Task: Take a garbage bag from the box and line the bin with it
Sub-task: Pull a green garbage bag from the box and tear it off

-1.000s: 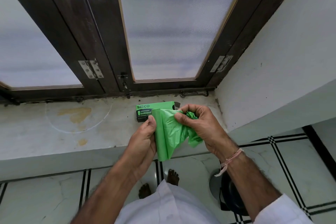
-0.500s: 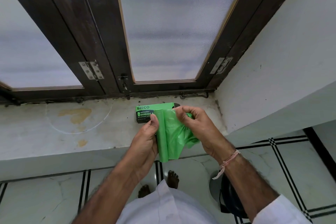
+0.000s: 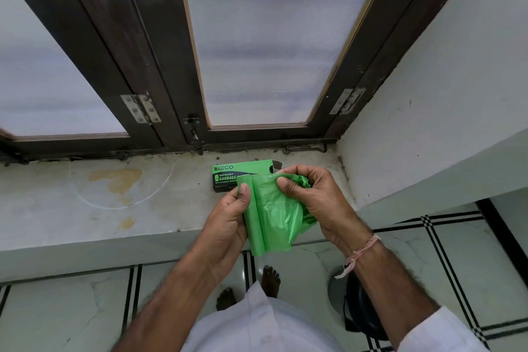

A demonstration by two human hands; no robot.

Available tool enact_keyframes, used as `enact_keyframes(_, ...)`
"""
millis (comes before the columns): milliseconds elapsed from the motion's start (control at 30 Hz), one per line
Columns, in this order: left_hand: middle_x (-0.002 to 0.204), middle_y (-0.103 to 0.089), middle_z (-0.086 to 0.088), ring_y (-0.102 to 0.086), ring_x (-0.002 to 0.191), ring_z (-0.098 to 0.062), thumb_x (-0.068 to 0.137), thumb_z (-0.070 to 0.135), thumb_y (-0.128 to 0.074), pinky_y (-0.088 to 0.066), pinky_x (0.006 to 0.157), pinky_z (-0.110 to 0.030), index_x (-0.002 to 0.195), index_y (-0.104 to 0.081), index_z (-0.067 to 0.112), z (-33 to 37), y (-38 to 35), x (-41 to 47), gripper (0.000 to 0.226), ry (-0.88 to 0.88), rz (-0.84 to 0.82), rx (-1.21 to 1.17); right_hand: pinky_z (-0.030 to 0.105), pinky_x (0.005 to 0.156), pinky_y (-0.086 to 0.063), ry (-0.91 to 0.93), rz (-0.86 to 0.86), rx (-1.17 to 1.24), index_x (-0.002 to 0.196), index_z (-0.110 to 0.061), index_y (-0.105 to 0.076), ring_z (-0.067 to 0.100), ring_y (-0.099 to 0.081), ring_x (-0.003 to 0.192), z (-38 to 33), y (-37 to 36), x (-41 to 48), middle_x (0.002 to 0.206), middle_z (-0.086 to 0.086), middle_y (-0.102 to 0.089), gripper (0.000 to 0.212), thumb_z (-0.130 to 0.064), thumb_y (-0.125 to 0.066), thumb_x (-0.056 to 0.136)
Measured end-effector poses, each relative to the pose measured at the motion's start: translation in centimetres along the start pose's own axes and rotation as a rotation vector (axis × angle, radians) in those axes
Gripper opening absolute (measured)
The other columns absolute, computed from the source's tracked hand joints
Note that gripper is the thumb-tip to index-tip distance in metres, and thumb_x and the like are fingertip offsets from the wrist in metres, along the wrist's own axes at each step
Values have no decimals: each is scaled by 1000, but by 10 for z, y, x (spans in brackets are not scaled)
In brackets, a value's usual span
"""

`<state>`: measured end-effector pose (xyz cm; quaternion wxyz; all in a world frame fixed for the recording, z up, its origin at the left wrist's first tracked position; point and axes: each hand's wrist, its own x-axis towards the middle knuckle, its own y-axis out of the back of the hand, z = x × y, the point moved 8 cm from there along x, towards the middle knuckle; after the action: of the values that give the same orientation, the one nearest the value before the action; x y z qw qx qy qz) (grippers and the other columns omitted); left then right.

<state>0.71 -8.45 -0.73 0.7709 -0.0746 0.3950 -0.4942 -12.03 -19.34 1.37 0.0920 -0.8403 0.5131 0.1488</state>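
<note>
Green garbage bag [image 3: 273, 217] is being held out of the box, above the near edge of the window ledge [image 3: 85, 208]. Left hand [image 3: 228, 223] is being kept closed on the still-rolled left edge of the bag, thumb pressed on the front of it. Right hand [image 3: 317, 203] is being kept closed on the loosened, crumpled upper right part, thumb and forefinger pinching the film.

Box [image 3: 240, 176] is lying on the ledge just beyond the hands, against the far side by the window frame [image 3: 171, 128], its right end flap standing open. Whether bag and box are touching cannot be told; the bag is overlapping the box front in the view.

Bin [image 3: 357, 306] is standing on the floor at near right, dark, mostly hidden under the right forearm. No liner is being seen in it; its inside is not being shown clearly.

Progress, as judged: taking the bag from the box is looking done. Bag is only partly unrolled. Still left: finishing the unrolling, opening the mouth, lowering it into the bin, folding the rim over.
</note>
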Motion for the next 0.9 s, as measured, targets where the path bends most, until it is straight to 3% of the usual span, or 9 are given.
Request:
enact_keyframes(100,131,-70,-19,-66,125,-33,101,43,-45,-49,108,-55,136,-60,3,1,-1,1,56,-16,13,-32,27,74,-60,-1,1,-10,106,-3,-76,18,-74,89,1,0,1,113,19,-75,19,-11,-78,89)
enact_keyframes(300,130,-70,-22,-64,126,-38,98,37,-51,-49,108,-56,135,-60,1,2,0,3,52,-25,11,-16,30,76,-62,-20,-9,17,105,-3,-76,21,-76,90,-1,-3,-4,107,16,-78,21,-15,-79,87)
enact_keyframes(467,126,-72,-22,-67,120,-36,102,24,-53,-58,97,-46,133,-59,-1,2,-1,1,40,-27,27,-24,29,72,-62,-52,-39,47,103,-1,-75,20,-78,84,-2,-8,-7,99,11,-80,24,-13,-83,84)
enact_keyframes(567,126,-73,-19,-70,117,-32,105,29,-48,-60,95,-43,132,-60,1,1,-5,0,40,-23,18,-34,24,68,-60,-29,-32,13,97,-2,-74,12,-75,78,-3,-8,-7,92,5,-77,17,-12,-81,85)
enact_keyframes(667,126,-73,-19,-71,117,-30,108,41,-37,-63,85,-39,132,-60,2,-1,-5,1,51,2,32,-136,24,74,-61,2,-31,-19,97,-6,-76,12,-74,86,-2,-9,-6,100,5,-77,11,-9,-79,87)
enact_keyframes(767,122,-74,-21,-73,112,-28,107,34,-39,-63,80,-34,129,-61,-1,-1,-4,2,46,-6,40,-122,27,78,-62,16,-33,-31,98,-13,-79,13,-75,93,-2,-10,-6,106,5,-78,9,-9,-74,91)
enact_keyframes(900,124,-73,-22,-69,119,-33,102,31,-48,-59,97,-41,131,-60,-2,-2,-7,3,45,-29,15,-11,31,82,-62,16,-39,-36,101,-13,-80,19,-75,99,-1,-12,-5,106,6,-79,11,-18,-73,94)
